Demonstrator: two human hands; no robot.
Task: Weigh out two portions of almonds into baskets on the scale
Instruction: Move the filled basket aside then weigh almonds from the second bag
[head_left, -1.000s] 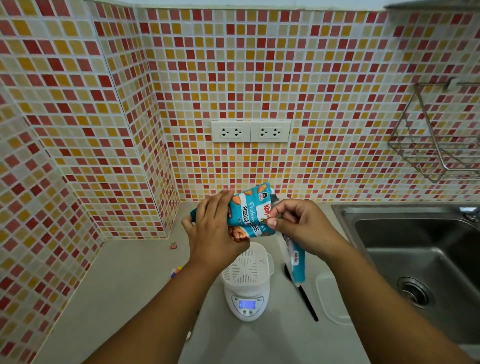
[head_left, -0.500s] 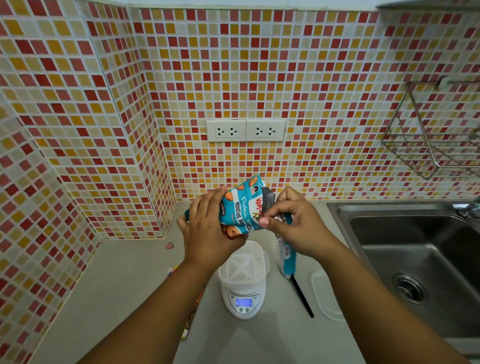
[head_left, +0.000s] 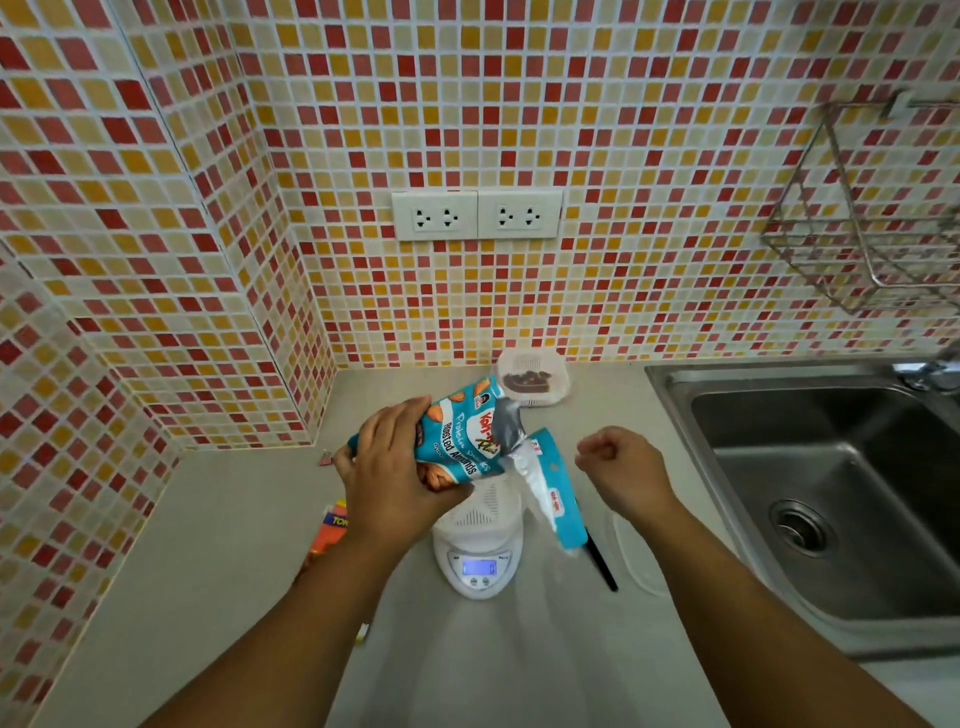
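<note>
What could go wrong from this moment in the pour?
1. Only the left hand grips the bag; the right hand is off it, so the tilted bag may dump almonds too fast and overshoot the weight.
2. The torn flap hangs beside the mouth over the basket and could deflect almonds onto the counter.
3. A bump could shift the basket on the scale.

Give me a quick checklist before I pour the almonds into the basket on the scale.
1. Almond bag torn open: ok, the strip hangs loose.
2. Bag gripped by left hand: ok.
3. White basket seated on scale: ok.
4. Display lit: ok; whether it reads zero: cannot tell.
5. Right hand free to steady the bag: ok, it holds nothing.
6. First portion in far basket: ok, dark contents inside.
</note>
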